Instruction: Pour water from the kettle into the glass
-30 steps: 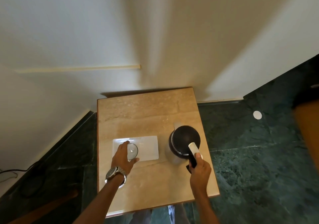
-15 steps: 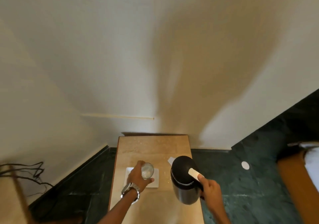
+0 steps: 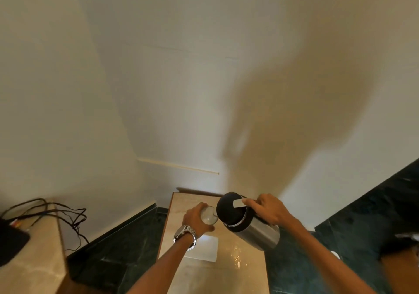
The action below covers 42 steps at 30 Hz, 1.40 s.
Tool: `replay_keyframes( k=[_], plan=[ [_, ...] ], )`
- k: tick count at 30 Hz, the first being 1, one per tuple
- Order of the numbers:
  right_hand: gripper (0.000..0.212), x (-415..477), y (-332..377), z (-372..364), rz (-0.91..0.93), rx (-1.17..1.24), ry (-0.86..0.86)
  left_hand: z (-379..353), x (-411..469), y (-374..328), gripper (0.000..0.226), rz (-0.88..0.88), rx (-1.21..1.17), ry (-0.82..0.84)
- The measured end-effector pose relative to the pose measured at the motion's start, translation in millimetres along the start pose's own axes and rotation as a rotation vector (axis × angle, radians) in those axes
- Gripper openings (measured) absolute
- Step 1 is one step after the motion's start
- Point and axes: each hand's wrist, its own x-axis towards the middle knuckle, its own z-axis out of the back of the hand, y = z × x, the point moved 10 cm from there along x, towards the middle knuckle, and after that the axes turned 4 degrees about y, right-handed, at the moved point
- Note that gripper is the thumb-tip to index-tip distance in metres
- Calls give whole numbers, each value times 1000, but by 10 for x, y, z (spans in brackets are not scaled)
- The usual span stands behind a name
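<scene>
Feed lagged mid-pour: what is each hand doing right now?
Left hand: closed around the glass, held above the table.
Right hand: closed on the kettle, tilted toward the glass.

The kettle (image 3: 254, 228) has a brushed, satiny metal body and a matt black plastic lid, and the glass (image 3: 209, 215) is clear and smooth. The table (image 3: 240, 268) is polished beige stone, glossy, beside a dark green marble floor (image 3: 294, 264). The wristwatch (image 3: 184, 233) is shiny metal.

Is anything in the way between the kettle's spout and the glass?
No, nothing visible is. The right hand tips the kettle toward the glass, which the left hand holds up beside its black top. Both are above the table.
</scene>
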Motion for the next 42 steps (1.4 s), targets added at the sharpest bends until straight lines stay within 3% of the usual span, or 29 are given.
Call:
replay_keyframes(
  k=[4,14,42],
  plan=[
    [78,186,267,-51,52,-107,74,37,-45,43,77,6,16,4],
    [66,372,658,-202,61,-376,229,78,-56,30,72,8,9,2],
    [73,460,1223,-183,205,-674,214,47,-114,32,73,24,-4,9]
  ],
)
